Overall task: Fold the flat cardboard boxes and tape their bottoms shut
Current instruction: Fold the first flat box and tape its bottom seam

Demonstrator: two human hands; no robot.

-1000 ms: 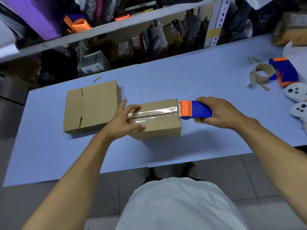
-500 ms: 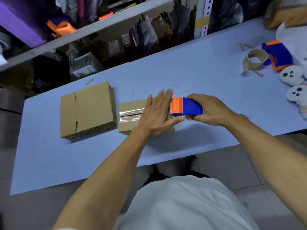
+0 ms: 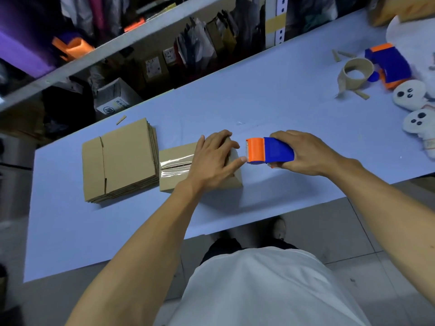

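While clear tape is cut, the small brown cardboard box [image 3: 175, 167] is pinned by the flat, uncurled left hand [image 3: 213, 158]; at three o'clock, the blue-and-orange tape dispenser [image 3: 269, 150] is clenched in the right hand [image 3: 303, 152].

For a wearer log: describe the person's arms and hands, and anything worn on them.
Both forearms are bare in view, with no sleeve showing. The left hand and right hand wear no gloves; no rings, watch or wristband can be seen. Below them a white shirt covers the torso.

Flat stack [image 3: 120, 158] left of folded box [image 3: 175, 169]
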